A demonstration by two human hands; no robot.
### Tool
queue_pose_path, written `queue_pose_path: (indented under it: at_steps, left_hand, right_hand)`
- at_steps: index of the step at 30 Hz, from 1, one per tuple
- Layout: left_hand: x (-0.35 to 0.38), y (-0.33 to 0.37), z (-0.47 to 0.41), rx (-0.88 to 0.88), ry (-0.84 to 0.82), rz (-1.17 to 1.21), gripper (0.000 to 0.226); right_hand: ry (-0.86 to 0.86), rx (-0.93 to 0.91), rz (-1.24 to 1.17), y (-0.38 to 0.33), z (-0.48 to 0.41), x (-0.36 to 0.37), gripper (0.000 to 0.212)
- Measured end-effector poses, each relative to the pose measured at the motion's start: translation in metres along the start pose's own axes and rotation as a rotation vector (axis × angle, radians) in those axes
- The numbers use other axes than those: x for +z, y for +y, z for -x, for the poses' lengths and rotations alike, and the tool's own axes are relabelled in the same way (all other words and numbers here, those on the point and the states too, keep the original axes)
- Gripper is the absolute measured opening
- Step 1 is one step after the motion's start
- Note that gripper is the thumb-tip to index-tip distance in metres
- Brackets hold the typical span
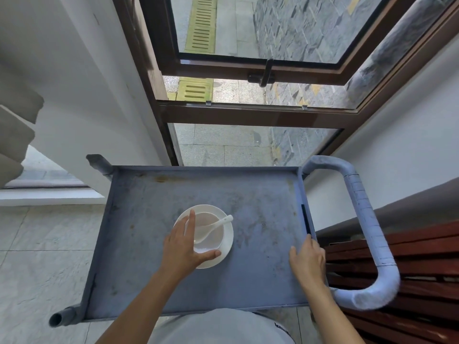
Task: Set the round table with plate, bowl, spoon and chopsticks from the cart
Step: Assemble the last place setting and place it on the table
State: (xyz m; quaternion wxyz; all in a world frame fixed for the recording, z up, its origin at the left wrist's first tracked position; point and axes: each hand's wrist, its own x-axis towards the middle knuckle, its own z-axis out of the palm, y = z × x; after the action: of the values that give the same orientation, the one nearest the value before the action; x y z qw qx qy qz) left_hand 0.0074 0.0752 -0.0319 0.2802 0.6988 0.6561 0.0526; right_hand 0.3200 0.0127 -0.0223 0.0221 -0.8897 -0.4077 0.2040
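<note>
The cart [154,276] had a flat grey metal tray, scuffed and rust-stained, with a padded tubular handle [367,219] on the right. A round white glazed plate [227,240] sat left of the tray's centre. It carried a white bowl [211,238], with a white spoon [218,223] lying in it. Thin dark chopsticks [305,218] lay along the right rim.

The left hand [182,244] was spread wide, fingers straight along the bowl's left side, thumb against its near side. The right hand [308,258] rested on the rim at the chopsticks' near end, fingers together; a pinch could not be confirmed.
</note>
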Motion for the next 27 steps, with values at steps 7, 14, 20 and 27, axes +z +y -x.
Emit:
queue_pose_path:
  at_steps: [7,14,20,27]
  left_hand:
    - [-0.006,-0.001,0.001,0.031,-0.011,0.009,0.133]
    - [-0.007,-0.004,0.002,0.027,-0.005,0.045,0.132]
    - [-0.006,-0.006,0.002,0.018,-0.007,0.068,0.132]
    - [-0.005,-0.008,0.003,0.017,-0.013,0.098,0.131]
  right_hand:
    - [-0.038,0.0,-0.048,-0.005,0.008,0.005,0.054]
    - [0.011,0.056,-0.037,0.001,0.009,0.004,0.044]
    - [0.028,0.067,0.022,-0.008,0.014,0.012,0.043]
    - [0.045,0.058,0.048,-0.013,0.019,0.019,0.055]
